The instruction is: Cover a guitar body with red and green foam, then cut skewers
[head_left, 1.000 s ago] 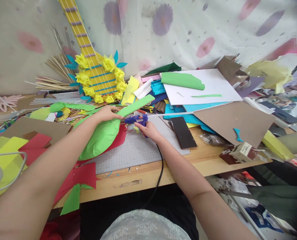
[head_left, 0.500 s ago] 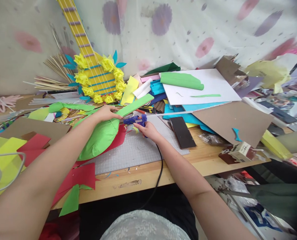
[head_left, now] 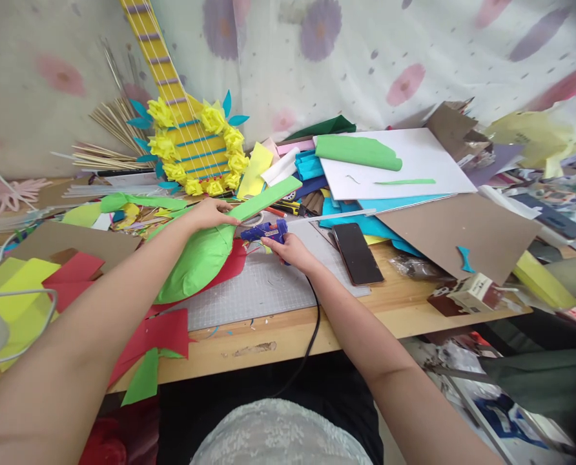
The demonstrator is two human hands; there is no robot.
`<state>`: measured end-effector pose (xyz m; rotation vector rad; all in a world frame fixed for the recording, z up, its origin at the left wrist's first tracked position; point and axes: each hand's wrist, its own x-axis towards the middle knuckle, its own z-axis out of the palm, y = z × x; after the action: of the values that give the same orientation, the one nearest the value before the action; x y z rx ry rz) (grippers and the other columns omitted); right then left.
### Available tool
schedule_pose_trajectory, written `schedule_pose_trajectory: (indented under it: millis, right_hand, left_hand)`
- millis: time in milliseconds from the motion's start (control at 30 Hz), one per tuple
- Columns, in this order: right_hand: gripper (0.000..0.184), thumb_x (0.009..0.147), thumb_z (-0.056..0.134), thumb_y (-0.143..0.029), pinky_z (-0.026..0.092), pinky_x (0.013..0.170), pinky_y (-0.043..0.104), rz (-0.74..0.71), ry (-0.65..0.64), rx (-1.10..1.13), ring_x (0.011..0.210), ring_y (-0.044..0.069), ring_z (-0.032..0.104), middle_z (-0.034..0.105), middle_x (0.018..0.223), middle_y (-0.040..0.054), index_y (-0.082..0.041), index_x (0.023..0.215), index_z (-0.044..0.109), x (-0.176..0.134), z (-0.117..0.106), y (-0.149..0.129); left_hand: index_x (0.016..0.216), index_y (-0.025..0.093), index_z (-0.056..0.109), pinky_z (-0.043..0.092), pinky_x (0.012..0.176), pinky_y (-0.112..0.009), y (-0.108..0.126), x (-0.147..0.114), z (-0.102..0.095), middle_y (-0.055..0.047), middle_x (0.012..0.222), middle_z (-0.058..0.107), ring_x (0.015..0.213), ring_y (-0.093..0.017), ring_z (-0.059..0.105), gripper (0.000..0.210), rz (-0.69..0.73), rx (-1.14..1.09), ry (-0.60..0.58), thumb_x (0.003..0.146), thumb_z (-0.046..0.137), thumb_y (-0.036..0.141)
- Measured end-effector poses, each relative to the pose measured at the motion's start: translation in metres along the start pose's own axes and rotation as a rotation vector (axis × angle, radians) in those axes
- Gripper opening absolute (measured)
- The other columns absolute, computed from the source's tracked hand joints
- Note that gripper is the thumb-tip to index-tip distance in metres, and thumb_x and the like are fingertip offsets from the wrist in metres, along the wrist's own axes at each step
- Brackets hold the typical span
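Observation:
My left hand [head_left: 211, 214] rests on a green paper-covered craft piece [head_left: 201, 261], with a rounded body and a straight neck like a small guitar. Its fingers hold the piece where body and neck meet. In my right hand [head_left: 292, 250] is a blue-purple hot glue gun [head_left: 265, 231], its nozzle pointing left, close beside the green piece. A long whitish glue stick [head_left: 336, 216] sticks out of the gun's back, and a black cord [head_left: 314, 323] runs down from its handle. Red paper [head_left: 230, 265] shows beneath the green body. Whether glue is coming out cannot be seen.
A grey cutting mat [head_left: 273, 294] lies under the work, with a black phone [head_left: 357, 254] on its right. Behind stands a yellow paper guitar [head_left: 194, 148] with yellow flowers. A white board [head_left: 404, 184], brown cardboard [head_left: 457, 226] and red paper scraps [head_left: 169, 332] surround the work.
The camera view has shifted slightly, so the scene sits a little further right. Both hands keep their holds, and the glue gun stays beside the green piece.

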<state>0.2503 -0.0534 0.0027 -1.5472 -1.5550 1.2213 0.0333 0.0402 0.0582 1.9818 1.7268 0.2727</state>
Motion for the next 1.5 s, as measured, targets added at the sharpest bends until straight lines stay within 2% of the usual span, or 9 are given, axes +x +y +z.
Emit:
schedule_pose_trajectory:
  millis: [433,667,1033,1267,1500]
  right_hand:
    - [0.044,0.073,0.062,-0.058,0.031,0.038,0.022,-0.035,-0.056,-0.004,0.038,0.008,0.041,0.045,0.044,-0.0042,-0.020,0.058,0.046,-0.004,-0.003,-0.002]
    - [0.043,0.074,0.060,-0.059,0.032,0.038,0.022,-0.047,-0.002,-0.018,0.038,0.009,0.042,0.045,0.041,-0.0041,-0.021,0.059,0.049,0.002,-0.003,0.005]
    - [0.044,0.072,0.059,-0.062,0.031,0.039,0.022,-0.032,0.009,-0.035,0.039,0.010,0.042,0.045,0.040,-0.0036,-0.021,0.060,0.050,0.001,-0.004,0.003]
    - [0.044,0.072,0.061,-0.059,0.030,0.041,0.022,-0.094,-0.072,-0.007,0.041,0.008,0.039,0.042,0.042,-0.0056,-0.020,0.059,0.047,-0.011,-0.008,-0.002]
    - [0.040,0.073,0.061,-0.059,0.032,0.043,0.023,-0.110,-0.129,-0.005,0.041,0.009,0.039,0.043,0.045,-0.0057,-0.019,0.068,0.055,-0.012,-0.010,0.000]
  left_hand:
    - [0.110,0.023,0.069,0.046,0.089,-0.025,0.002,-0.002,-0.002,-0.003,0.118,0.065,0.110,-0.024,0.059,0.064,0.020,-0.004,-0.025,0.052,0.076,0.051]
    - [0.109,0.024,0.069,0.047,0.088,-0.026,0.008,-0.008,-0.003,-0.002,0.115,0.066,0.107,-0.024,0.059,0.062,0.039,0.008,-0.035,0.053,0.077,0.047]
    - [0.107,0.025,0.070,0.047,0.086,-0.026,0.011,-0.013,-0.004,-0.002,0.112,0.068,0.104,-0.023,0.060,0.059,0.055,0.022,-0.045,0.054,0.075,0.049]
    - [0.107,0.025,0.070,0.047,0.086,-0.027,0.013,-0.013,-0.004,-0.001,0.111,0.068,0.103,-0.024,0.061,0.058,0.053,0.036,-0.036,0.054,0.075,0.048]
    - [0.107,0.025,0.070,0.047,0.088,-0.028,0.015,-0.015,-0.005,-0.002,0.111,0.068,0.105,-0.025,0.060,0.058,0.040,0.016,-0.021,0.053,0.076,0.046]
